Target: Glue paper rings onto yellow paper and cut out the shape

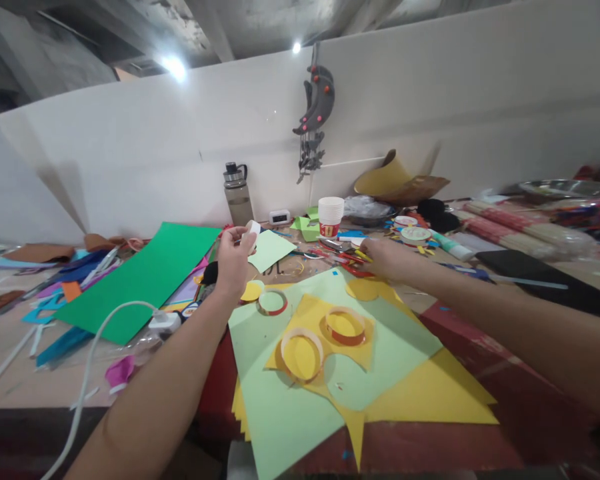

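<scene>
My left hand is raised over the back of the table, its fingers closed on a small white roll. My right hand is low among the tools at the back, its fingers curled by a thin yellow piece; whether it grips that is unclear. Red-handled scissors lie just under it. Between my arms, a pale green sheet rests on yellow sheets. On top is a yellow sheet with a round cut-out, bearing two paper rings. A third ring sits behind.
Stacked paper cups, a bottle and a small clock stand along the wall. At left lie a large green sheet and a white cable with a plug. Wrapped stick bundles and black material lie right.
</scene>
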`<action>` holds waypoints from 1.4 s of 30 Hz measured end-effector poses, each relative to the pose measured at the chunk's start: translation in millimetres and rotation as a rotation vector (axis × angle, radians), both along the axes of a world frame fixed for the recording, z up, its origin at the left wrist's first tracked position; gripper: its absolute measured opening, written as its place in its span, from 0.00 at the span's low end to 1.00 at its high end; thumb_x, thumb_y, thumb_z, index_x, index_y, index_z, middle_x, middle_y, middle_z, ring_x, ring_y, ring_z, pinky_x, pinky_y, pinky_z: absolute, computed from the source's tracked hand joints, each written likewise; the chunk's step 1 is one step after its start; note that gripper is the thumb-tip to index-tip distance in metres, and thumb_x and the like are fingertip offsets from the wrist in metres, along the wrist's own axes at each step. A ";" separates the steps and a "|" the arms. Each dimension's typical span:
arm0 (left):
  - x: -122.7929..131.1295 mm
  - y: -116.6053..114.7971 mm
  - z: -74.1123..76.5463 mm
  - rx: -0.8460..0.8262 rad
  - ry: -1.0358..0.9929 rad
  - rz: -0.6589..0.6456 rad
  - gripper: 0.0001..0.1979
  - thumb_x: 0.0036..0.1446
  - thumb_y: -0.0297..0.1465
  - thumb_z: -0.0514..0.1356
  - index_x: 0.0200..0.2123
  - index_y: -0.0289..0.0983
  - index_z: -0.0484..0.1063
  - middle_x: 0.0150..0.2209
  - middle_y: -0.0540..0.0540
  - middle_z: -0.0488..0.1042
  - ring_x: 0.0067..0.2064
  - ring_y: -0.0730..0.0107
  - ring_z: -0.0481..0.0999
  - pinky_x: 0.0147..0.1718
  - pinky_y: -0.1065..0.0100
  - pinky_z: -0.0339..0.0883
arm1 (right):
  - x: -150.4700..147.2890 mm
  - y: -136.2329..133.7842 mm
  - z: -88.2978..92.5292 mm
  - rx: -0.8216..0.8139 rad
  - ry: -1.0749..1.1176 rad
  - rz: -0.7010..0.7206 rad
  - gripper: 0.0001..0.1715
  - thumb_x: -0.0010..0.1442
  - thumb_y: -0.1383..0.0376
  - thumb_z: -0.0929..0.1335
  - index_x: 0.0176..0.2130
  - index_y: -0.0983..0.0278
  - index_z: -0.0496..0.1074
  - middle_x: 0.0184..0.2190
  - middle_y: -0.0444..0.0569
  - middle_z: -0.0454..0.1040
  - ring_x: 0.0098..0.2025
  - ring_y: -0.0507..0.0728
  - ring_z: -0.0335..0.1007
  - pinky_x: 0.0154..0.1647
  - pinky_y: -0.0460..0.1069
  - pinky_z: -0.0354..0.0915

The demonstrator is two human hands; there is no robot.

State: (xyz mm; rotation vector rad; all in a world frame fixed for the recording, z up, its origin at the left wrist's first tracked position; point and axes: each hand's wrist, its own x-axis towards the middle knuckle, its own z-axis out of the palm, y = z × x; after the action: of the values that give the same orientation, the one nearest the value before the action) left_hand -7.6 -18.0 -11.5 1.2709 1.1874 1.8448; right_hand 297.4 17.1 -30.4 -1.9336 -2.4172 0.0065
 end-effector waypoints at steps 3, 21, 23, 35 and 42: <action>0.0 -0.1 -0.1 0.003 0.001 -0.003 0.15 0.48 0.36 0.65 0.37 0.38 0.68 0.40 0.48 0.72 0.39 0.71 0.74 0.32 0.73 0.67 | 6.6 2.9 -0.7 0.045 0.000 -0.003 0.15 0.57 0.66 0.66 0.44 0.71 0.73 0.43 0.65 0.76 0.46 0.67 0.72 0.41 0.53 0.62; 0.8 2.8 -3.3 0.005 0.032 0.015 0.14 0.48 0.35 0.65 0.38 0.38 0.68 0.39 0.47 0.72 0.38 0.71 0.73 0.32 0.72 0.67 | 2.1 -33.5 13.7 -0.142 0.194 0.225 0.09 0.55 0.62 0.68 0.35 0.60 0.77 0.36 0.49 0.80 0.39 0.60 0.74 0.34 0.50 0.63; 1.1 2.0 -2.9 0.003 0.034 0.007 0.14 0.48 0.35 0.65 0.38 0.38 0.68 0.38 0.48 0.72 0.38 0.71 0.73 0.33 0.72 0.67 | 2.5 -33.3 15.9 -0.133 0.245 0.212 0.12 0.60 0.61 0.64 0.33 0.60 0.76 0.32 0.48 0.79 0.35 0.58 0.73 0.31 0.49 0.62; 2.6 0.8 -2.6 -0.011 0.035 0.002 0.14 0.48 0.35 0.66 0.37 0.38 0.68 0.39 0.47 0.72 0.38 0.71 0.73 0.32 0.72 0.66 | -30.9 -38.1 5.2 -0.327 1.140 0.007 0.04 0.55 0.65 0.71 0.33 0.62 0.71 0.14 0.40 0.70 0.16 0.51 0.67 0.18 0.45 0.68; 2.4 1.4 -3.0 -0.011 0.045 0.020 0.14 0.48 0.35 0.66 0.37 0.38 0.68 0.39 0.47 0.71 0.39 0.71 0.72 0.31 0.73 0.67 | -38.3 -40.0 -3.2 -0.335 1.287 0.010 0.02 0.50 0.67 0.73 0.29 0.61 0.76 0.27 0.44 0.80 0.29 0.52 0.76 0.37 0.49 0.76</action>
State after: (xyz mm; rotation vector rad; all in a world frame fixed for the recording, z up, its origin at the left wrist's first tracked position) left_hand -5.2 -16.6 -14.6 1.3058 1.2366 1.8305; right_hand 259.2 -22.9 -33.6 -1.2473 -1.5355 1.2622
